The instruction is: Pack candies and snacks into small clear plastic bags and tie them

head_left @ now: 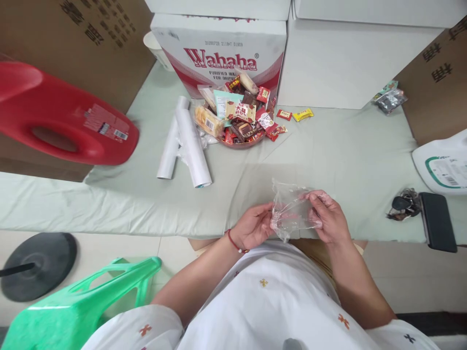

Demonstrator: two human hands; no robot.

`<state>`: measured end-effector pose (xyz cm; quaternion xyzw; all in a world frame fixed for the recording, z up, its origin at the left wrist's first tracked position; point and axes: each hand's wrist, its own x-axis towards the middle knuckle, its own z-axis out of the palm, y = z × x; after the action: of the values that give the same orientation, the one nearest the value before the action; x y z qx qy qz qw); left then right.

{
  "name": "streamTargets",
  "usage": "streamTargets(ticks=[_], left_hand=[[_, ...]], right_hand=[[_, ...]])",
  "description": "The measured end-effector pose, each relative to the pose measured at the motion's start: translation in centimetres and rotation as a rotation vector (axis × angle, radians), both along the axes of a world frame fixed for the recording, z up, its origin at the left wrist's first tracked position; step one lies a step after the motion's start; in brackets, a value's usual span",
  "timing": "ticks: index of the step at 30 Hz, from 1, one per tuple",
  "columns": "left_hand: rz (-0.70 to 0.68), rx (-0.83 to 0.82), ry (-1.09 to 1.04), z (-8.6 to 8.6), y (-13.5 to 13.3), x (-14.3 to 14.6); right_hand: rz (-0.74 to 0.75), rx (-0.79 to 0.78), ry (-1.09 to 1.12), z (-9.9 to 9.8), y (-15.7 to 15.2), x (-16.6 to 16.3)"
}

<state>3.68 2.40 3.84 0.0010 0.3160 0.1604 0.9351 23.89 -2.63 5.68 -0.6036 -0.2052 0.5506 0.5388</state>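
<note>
A crumpled clear plastic bag [292,211] is stretched between my two hands, just above the table's front edge. My left hand [255,226], with a red string bracelet at the wrist, has its fingers closed at the bag's left side; some fingertips are behind the plastic. On the other side, my right hand [328,218] pinches the bag's right edge between thumb and fingers. Nothing shows inside the see-through bag.
Behind the hands stands a bowl [242,143] heaped with wrapped snacks, beside two white rolls [193,150]. A red jug [73,116] is at left; a white bottle [445,163], phone [438,221] and keys [403,203] are at right. Boxes [226,43] line the back. A green stool [83,301] is below left.
</note>
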Motion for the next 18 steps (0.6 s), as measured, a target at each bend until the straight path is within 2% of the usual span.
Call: streamTargets(ticks=[4, 12, 18], left_hand=[[-0.041, 0.071, 0.16, -0.5, 0.1, 1.6], [0.091, 0.357, 0.407, -0.4, -0.4, 1.8], [0.142, 0.495, 0.545, -0.4, -1.4, 1.6]], right_hand=[[0.017, 0.007, -0.057, -0.2, -0.2, 0.0], [-0.021, -0.022, -0.163, -0.9, -1.5, 1.4], [0.006, -0.044, -0.2, -1.0, -2.2, 1.7]])
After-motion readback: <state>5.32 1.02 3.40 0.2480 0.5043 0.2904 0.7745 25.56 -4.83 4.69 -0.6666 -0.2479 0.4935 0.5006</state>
